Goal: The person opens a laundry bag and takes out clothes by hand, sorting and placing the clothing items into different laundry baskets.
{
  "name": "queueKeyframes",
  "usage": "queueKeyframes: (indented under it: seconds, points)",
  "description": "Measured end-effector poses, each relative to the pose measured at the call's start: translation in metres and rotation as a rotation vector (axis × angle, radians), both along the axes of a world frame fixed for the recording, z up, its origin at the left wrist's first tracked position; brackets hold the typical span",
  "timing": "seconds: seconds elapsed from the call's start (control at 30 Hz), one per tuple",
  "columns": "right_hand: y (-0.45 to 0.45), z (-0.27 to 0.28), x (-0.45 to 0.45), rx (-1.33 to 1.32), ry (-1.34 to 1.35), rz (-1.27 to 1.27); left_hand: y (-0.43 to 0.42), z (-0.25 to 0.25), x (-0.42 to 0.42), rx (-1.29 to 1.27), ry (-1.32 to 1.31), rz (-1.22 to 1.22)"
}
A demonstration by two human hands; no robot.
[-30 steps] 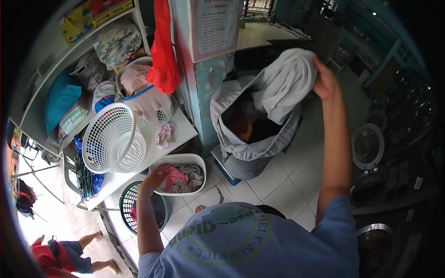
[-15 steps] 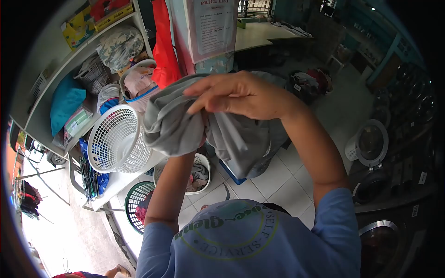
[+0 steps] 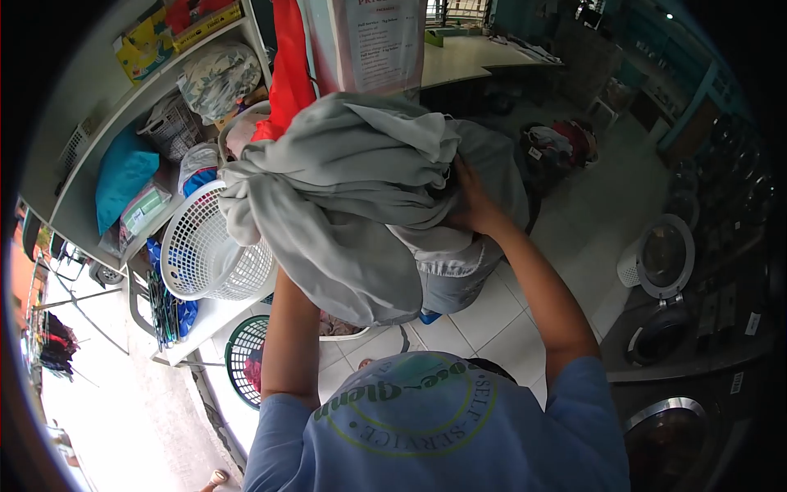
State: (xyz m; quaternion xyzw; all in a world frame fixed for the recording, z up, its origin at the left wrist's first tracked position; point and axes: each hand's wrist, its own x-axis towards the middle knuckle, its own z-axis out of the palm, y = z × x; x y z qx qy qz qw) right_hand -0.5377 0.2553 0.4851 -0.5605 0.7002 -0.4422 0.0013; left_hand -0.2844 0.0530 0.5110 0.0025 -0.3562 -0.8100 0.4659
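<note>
A large grey cloth [image 3: 344, 189] is bunched up in front of me, with loose folds hanging down on the left side. My right hand [image 3: 478, 205] is at its right edge, fingers partly tucked into the folds and closed on the fabric. My left forearm rises beneath the bundle, and the cloth covers my left hand, so its fingers are hidden. Behind and below the cloth's right side is a grey-blue fabric heap [image 3: 484, 164].
A white laundry basket [image 3: 182, 266] stands on the white table at left, beside shelves holding bags [image 3: 123, 176]. On the tiled floor sits a green basket [image 3: 238, 348]. Front-loading machines line the right, one with its round door [image 3: 666, 256] open. A counter [image 3: 459, 61] stands at the back.
The grey cloth has risen and spread wider. My right hand has moved from over the cloth down to its right edge and taken hold there. My left hand is covered.
</note>
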Motion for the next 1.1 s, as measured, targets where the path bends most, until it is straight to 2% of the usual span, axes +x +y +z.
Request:
queueKeyframes:
  seconds: [0.03,0.1,0.2,0.23,0.4,0.5,0.57,0.6,0.67,0.87,0.97,1.0,1.03,1.1]
  points:
    - [-0.004,-0.001,0.003,0.000,-0.013,0.012,-0.003,0.000,0.013,-0.012,-0.018,0.066]
    - [-0.009,0.003,0.013,0.234,0.188,-0.038,-0.015,0.000,0.045,-0.035,-0.044,0.201]
    - [-0.011,0.012,0.031,0.194,0.194,0.014,-0.032,0.002,0.104,-0.076,-0.102,0.392]
    - [-0.008,0.018,0.042,0.261,0.240,-0.041,-0.036,0.002,0.124,-0.090,-0.123,0.443]
    - [0.002,-0.002,0.056,0.328,0.112,-0.038,-0.051,-0.001,0.189,-0.129,-0.206,0.607]
    - [0.007,-0.019,0.047,0.206,0.193,0.040,-0.052,-0.019,0.195,-0.121,-0.286,0.614]
    - [0.017,-0.011,0.053,0.334,-0.191,-0.116,-0.046,-0.042,0.190,-0.107,-0.339,0.569]
    - [0.023,-0.011,0.049,0.327,-0.177,-0.134,-0.041,-0.052,0.189,-0.102,-0.355,0.537]
    - [0.033,-0.021,0.042,0.490,-0.033,-0.196,-0.038,-0.060,0.180,-0.110,-0.356,0.505]
    - [0.035,-0.032,0.045,0.553,0.028,-0.203,-0.052,-0.064,0.160,-0.164,-0.296,0.481]
    - [0.035,-0.026,0.047,0.594,0.016,-0.248,-0.066,-0.092,0.174,0.043,-0.243,0.507]
    - [0.036,-0.024,0.046,0.637,0.011,-0.253,-0.077,-0.113,0.186,0.226,-0.215,0.528]
    - [0.038,-0.025,0.044,0.632,0.010,-0.266,-0.103,-0.162,0.219,0.375,0.243,0.091]
    - [0.041,-0.031,0.039,0.614,0.005,-0.291,-0.108,-0.197,0.244,0.536,0.241,0.214]
